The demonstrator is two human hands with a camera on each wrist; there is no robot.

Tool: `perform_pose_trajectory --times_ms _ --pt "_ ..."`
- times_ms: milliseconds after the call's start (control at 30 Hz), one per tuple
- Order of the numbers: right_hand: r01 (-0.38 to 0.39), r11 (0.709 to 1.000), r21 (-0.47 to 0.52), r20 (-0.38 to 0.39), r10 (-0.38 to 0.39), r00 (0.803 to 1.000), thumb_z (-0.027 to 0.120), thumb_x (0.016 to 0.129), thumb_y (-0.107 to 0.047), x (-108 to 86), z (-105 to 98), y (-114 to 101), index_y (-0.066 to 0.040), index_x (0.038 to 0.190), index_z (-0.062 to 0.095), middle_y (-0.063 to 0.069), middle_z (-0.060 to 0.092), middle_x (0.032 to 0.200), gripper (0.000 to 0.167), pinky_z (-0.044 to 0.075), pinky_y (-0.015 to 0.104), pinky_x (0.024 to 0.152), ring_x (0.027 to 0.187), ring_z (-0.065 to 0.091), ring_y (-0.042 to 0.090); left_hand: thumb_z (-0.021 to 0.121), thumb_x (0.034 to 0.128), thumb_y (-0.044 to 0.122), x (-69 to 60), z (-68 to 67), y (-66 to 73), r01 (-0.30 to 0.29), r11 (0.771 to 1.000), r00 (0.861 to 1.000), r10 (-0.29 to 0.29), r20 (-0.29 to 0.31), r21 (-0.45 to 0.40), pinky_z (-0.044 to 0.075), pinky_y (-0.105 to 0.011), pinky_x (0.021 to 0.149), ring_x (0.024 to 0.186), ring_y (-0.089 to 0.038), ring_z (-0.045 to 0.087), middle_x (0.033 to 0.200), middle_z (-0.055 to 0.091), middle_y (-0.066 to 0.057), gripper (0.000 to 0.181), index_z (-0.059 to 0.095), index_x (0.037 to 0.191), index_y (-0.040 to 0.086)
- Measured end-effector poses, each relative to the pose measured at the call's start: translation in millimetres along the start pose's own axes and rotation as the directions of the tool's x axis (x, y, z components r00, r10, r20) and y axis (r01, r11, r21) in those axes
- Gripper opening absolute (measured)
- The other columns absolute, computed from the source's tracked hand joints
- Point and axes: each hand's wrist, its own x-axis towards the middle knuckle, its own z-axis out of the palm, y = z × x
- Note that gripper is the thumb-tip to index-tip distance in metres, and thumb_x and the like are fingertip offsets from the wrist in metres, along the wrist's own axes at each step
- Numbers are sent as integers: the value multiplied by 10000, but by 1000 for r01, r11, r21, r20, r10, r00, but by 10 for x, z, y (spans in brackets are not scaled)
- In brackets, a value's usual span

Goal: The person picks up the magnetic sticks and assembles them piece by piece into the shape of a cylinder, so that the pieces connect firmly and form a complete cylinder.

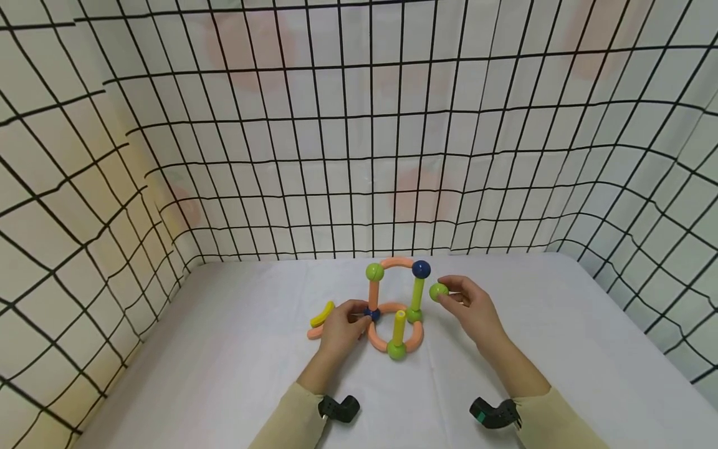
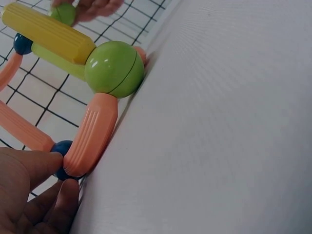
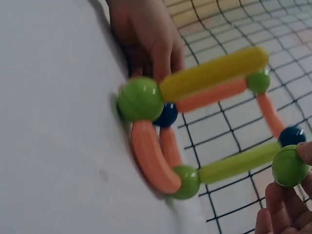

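Note:
My left hand point(image 1: 339, 327) pinches the dark blue ball point(image 2: 61, 147) at the left of a ball-and-stick frame's base. My right hand point(image 1: 473, 312) holds a loose green ball point(image 1: 437, 292) between thumb and fingers, just right of the frame and apart from it. Curved orange sticks point(image 1: 414, 337) and balls form the base ring. An orange stick point(image 1: 373, 295) and a lime stick point(image 1: 417, 293) stand upright, topped by a green ball point(image 1: 374, 272) and a blue ball point(image 1: 421, 269), with a curved orange stick between them. A yellow stick point(image 3: 214, 73) rises from the front green ball point(image 1: 396, 349), its upper end bare.
Left of my left hand lie a curved yellow stick point(image 1: 322, 313) and a curved orange stick point(image 1: 315, 333), partly hidden. The white tabletop point(image 1: 224, 349) is bounded by white walls with a black grid point(image 1: 348, 156) at the back and sides.

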Motion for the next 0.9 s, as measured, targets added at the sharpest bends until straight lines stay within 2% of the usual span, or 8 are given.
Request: perform_pose_trajectory --times_ms 200,467,600,767,900 --pt "67 996 62 34 -69 997 686 952 -335 -229 -4 -232 -120 1322 572 38 599 1281 443 520 156 862 1068 597 77 705 935 186 -1 11 14 -13 1000 1000 13 -4 6 564 -250 677 861 -152 617 1131 700 -66 293 678 1224 149" --pt "127 967 222 93 -150 984 686 954 -222 -352 114 -446 -72 1301 579 -19 600 1219 392 533 172 876 1055 598 101 704 928 163 -25 -12 10 -32 999 999 32 -7 -1 563 -250 650 849 -144 626 1137 710 -70 276 688 1202 132" --pt "153 961 231 106 -181 978 683 955 -206 -357 202 -501 -67 1291 583 15 608 1232 377 535 180 872 1057 605 107 702 929 162 -31 -22 13 -37 999 999 37 -6 3 561 -248 647 840 -136 622 1150 710 -73 278 688 1204 130" --pt "165 965 205 108 -190 976 691 947 -195 -354 301 -543 -76 1267 604 82 620 1228 352 514 199 870 1055 606 126 702 929 162 -28 -24 24 -31 1000 999 32 -9 2 559 -250 647 834 -136 622 1149 711 -72 272 691 1200 132" --pt "159 966 203 119 -185 975 703 937 -198 -332 351 -533 -105 1246 620 78 647 1181 333 522 223 854 1026 607 160 707 928 164 -22 -20 23 -20 1000 1000 20 -5 3 563 -252 658 856 -148 621 1137 706 -72 281 687 1206 134"
